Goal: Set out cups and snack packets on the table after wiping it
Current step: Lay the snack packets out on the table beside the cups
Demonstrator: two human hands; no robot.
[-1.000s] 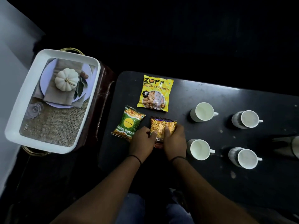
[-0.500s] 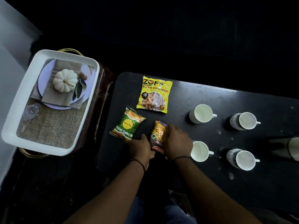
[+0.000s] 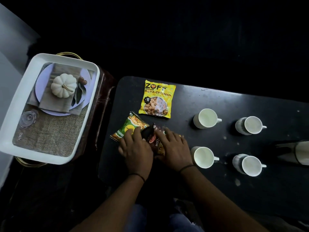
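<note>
On the black table [image 3: 209, 101] lie a yellow soya chunks packet [image 3: 158, 99] and, nearer me, a green snack packet [image 3: 127, 125]. A dark mixture packet [image 3: 154, 139] sits between my hands, one end flap raised. My right hand [image 3: 174, 147] holds it, fingers on top and thumb at its near edge. My left hand [image 3: 136, 148] lies with straight fingers over the green packet's corner, its thumb side touching the dark packet. Several white cups stand to the right in two rows, the closest being a cup [image 3: 203, 156] beside my right hand.
A white tray [image 3: 87, 113] printed with a pumpkin and plate picture rests on a brown stand left of the table. A pale jug-like vessel [image 3: 299, 152] lies at the right edge. The surroundings are dark.
The mixture packet has been turned over, showing its dark side with a flap up. My left hand moved up from the table's near edge onto the green packet's corner.
</note>
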